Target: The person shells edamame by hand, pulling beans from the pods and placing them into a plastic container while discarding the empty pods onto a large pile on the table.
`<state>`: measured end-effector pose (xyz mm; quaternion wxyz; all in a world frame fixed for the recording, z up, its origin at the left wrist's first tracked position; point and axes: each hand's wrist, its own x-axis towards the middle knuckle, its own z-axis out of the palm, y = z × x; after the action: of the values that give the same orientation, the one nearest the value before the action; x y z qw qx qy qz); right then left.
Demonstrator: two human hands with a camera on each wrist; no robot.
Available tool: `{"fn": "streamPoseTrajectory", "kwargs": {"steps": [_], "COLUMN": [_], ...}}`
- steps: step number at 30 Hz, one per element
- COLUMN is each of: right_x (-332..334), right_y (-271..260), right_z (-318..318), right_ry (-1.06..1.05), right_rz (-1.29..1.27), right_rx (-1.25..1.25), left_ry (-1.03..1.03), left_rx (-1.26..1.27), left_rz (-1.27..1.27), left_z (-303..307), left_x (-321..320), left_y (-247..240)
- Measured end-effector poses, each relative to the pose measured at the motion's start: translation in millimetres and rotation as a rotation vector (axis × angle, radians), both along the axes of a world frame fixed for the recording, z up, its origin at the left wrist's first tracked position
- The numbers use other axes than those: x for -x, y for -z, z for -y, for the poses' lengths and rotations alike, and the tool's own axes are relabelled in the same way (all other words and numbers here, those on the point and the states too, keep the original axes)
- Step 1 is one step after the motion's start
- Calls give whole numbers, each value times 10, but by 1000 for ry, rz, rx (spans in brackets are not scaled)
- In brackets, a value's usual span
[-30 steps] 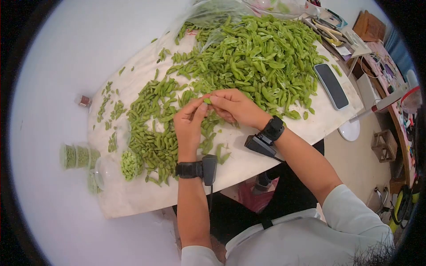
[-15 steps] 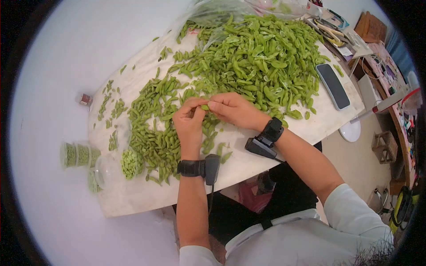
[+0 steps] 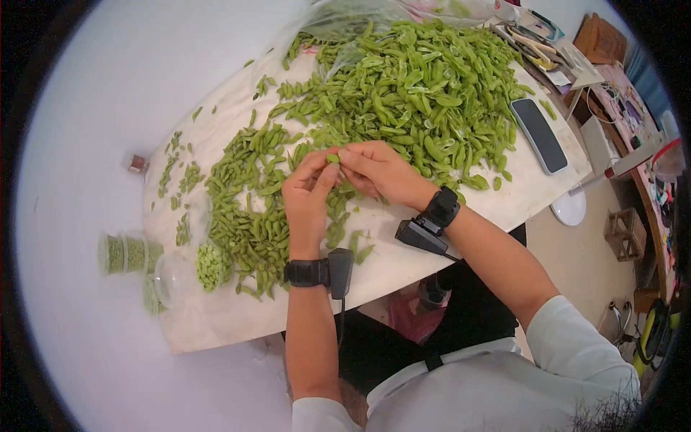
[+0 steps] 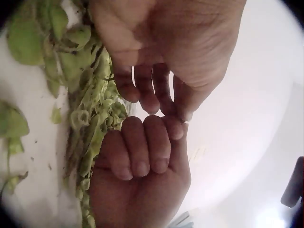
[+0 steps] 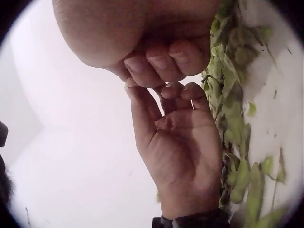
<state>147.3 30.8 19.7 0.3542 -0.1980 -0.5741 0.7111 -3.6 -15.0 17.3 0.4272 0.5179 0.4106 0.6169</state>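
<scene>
Above a pale bench [image 3: 216, 324], left hand [image 3: 308, 187] and right hand [image 3: 385, 173] pinch one soybean pod [image 3: 332, 158]. Shelling appears underway; a thumb squeeze seems needed next.

Left hand [image 3: 308, 194] and right hand [image 3: 387, 173] meet — both pinching, the right's fingers [image 4: 156, 140] curled.

– Dressed how?
– In a pale grey shirt [image 3: 497, 381], with short sleeves [image 3: 576, 337] and a small black tab [image 3: 433, 363] at the shirt's edge.
– And beyond the shirt?
– Black trousers [image 3: 471, 309] just past it; farther from the shirt, black straps [image 3: 305, 274] round both wrists.
– Fitted with anything?
– With boxy dark units [image 3: 340, 274], plus thin black cables [image 3: 342, 317].
</scene>
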Motion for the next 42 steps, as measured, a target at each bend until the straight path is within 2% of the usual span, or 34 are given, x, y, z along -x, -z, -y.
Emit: {"fn": "streamPoseTrajectory", "kwargs": {"steps": [7,11,13,16,20,25,28,32,37,40,42], "right_x": [-2,47,69,28,5,8,55,29,5,-32,-43], "right_y": [-23,1,11,-10,-45,-79,-15,-49,-21,-51,-16], "right_z": [0,16,33,2,24,51,17,32,15,11,-5], "right_ry": [1,49,80,47,10,-25,12,38,-1,-184,-293], "right_rz": [12,72,71,32,18,-10,17,6,53,-66,-164], "right_rx": [-36,-160,-192,3,-8,-1,-170,-96,-122,254,388], "left_ry": [-4,-51,-56,-31,-135,-135,-135,-77,-59,-74,-79], "left_rx": [-6,-43,25,27,58,31,18,46,7,-60,-88], "left_rz": [33,-9,9,90,50,55,63,146,41,-33,-65], "left_z": [7,-16,16,-2,-38,-40,-41,-6,5,10,12], "left_x": [21,72,51,-19,10,56,48,-4,21,23,3], "left_y": [30,114,84,49,85,104,98,34,68,51,40]}}
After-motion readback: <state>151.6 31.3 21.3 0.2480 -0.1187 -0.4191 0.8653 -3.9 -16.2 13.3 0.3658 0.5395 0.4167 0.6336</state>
